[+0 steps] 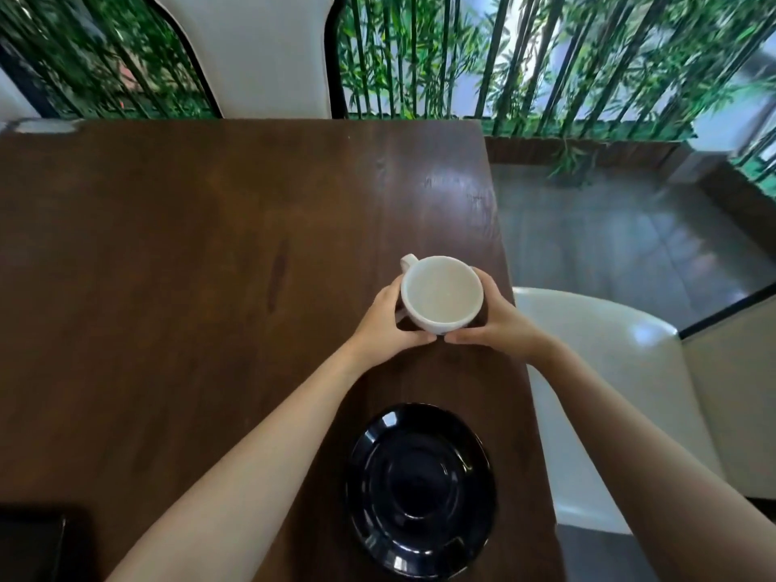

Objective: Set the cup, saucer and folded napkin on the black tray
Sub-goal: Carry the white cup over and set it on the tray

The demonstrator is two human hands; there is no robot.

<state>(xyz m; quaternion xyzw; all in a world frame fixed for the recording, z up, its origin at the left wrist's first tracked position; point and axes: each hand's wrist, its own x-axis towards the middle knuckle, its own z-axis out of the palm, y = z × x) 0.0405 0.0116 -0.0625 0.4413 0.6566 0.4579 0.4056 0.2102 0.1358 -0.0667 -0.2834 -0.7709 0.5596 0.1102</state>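
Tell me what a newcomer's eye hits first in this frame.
The white cup, empty and upright, cupped between the left hand and right hand at mid-table near the right edge. Next, the glossy black saucer, bare, closer to the person on the dark wooden table. Green bamboo fills the background.

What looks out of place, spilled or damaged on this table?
Nothing is spilled or broken. The white cup is upright and empty, held between the left hand and right hand. The black saucer lies flat near the table edge. No folded napkin is in view.
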